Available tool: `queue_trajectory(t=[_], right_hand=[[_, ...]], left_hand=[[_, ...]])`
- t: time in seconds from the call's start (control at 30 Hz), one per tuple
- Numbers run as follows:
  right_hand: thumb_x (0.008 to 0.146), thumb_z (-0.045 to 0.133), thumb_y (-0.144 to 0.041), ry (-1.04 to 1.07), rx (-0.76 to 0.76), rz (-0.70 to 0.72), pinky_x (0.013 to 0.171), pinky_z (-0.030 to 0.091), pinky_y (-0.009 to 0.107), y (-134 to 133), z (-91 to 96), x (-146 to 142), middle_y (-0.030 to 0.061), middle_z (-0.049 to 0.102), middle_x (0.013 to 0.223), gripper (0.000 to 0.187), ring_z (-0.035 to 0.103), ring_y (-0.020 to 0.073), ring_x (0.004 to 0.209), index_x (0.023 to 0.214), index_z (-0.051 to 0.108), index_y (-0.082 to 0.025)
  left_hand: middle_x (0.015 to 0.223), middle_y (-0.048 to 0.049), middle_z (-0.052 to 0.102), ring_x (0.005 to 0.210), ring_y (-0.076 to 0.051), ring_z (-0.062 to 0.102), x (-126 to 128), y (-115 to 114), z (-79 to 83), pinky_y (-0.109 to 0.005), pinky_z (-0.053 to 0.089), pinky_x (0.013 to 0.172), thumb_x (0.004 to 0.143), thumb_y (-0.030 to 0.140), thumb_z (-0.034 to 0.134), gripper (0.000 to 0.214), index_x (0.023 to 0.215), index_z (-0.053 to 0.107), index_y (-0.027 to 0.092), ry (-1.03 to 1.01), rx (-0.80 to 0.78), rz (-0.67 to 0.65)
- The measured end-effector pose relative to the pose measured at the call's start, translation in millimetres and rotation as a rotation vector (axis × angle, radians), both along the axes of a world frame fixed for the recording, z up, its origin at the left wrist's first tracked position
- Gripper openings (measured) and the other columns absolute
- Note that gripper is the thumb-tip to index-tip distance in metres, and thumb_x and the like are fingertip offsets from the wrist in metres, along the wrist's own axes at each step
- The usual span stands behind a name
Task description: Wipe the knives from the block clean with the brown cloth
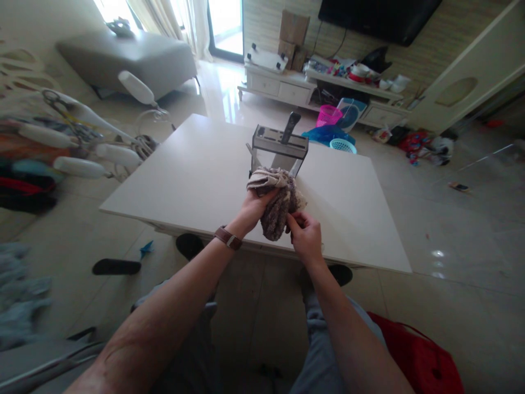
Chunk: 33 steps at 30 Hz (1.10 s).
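Observation:
A bunched brown and beige cloth (278,210) is held above the near part of the white table (197,175). My left hand (255,209), with a brown strap on its wrist, is closed around the cloth from the left. At its lower right edge, my right hand (305,232) is closed in a pinch against the cloth; its curled fingers hide whatever else may lie in them. Just beyond the cloth stands a grey and black knife block (281,139), partly covered by it. A black-handled knife (291,126) sticks up from the block's top.
Past the table's far edge are a pink basket (329,115) and a light-blue basket (343,145). To the left, a lamp with white shades (137,87) reaches close to the table's edge. A red bag (418,355) lies on the floor at the lower right.

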State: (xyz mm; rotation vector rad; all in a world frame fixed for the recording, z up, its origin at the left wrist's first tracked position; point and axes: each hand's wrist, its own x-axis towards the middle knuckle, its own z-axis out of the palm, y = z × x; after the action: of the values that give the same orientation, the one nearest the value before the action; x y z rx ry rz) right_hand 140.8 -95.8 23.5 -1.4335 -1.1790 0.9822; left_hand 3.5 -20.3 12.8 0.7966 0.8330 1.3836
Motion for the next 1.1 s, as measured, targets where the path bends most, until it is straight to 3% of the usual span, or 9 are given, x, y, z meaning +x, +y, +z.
queue_trajectory(t=[0.17,0.4,0.6,0.8,1.1], right_hand=[[0.083,0.07,-0.055,-0.017,0.0,0.024,0.044,0.035,0.024,-2.5,1.4,0.3,-0.0009,0.06,0.055,0.039,0.048,0.0105,0.044,0.07,0.062,-0.019],[0.077,0.069,-0.063,0.08,-0.07,-0.005,0.038,0.031,0.025,-1.3,0.0,0.5,-0.0007,0.06,0.053,0.045,0.042,0.0101,0.038,0.069,0.06,-0.02],[0.079,0.07,-0.055,0.017,-0.005,-0.022,0.044,0.039,0.025,-3.1,2.1,0.6,0.0017,0.064,0.058,0.038,0.054,0.0139,0.047,0.069,0.061,-0.02],[0.085,0.068,-0.052,-0.135,0.069,0.022,0.055,0.045,0.027,-3.0,3.2,3.0,0.002,0.067,0.061,0.034,0.06,0.016,0.055,0.073,0.065,-0.02],[0.087,0.07,-0.049,-0.376,0.128,0.087,0.059,0.04,0.027,-9.3,4.3,6.3,0.0007,0.067,0.064,0.031,0.057,0.0151,0.059,0.077,0.069,-0.02]], left_hand=[[0.121,-0.0079,0.074,0.12,-0.028,0.066,-10.5,5.1,1.0,-0.043,0.05,0.108,0.07,0.039,0.089,0.054,0.116,0.068,0.02,-0.044,-0.008,0.016],[0.109,-0.0085,0.076,0.115,-0.032,0.068,-7.7,-3.4,-0.7,-0.049,0.049,0.111,0.064,0.031,0.092,0.044,0.102,0.073,0.018,-0.079,-0.096,-0.218],[0.108,-0.008,0.076,0.115,-0.031,0.068,0.0,-5.1,2.8,-0.049,0.048,0.113,0.062,0.029,0.092,0.043,0.099,0.074,0.017,-0.064,-0.081,-0.147],[0.11,-0.0068,0.077,0.118,-0.03,0.068,-9.7,2.2,7.9,-0.046,0.048,0.112,0.063,0.027,0.09,0.045,0.104,0.074,0.018,-0.075,-0.058,-0.071],[0.121,-0.0049,0.075,0.124,-0.026,0.064,-39.1,24.3,9.4,-0.04,0.049,0.11,0.069,0.029,0.087,0.046,0.112,0.071,0.022,-0.176,0.008,0.148]])
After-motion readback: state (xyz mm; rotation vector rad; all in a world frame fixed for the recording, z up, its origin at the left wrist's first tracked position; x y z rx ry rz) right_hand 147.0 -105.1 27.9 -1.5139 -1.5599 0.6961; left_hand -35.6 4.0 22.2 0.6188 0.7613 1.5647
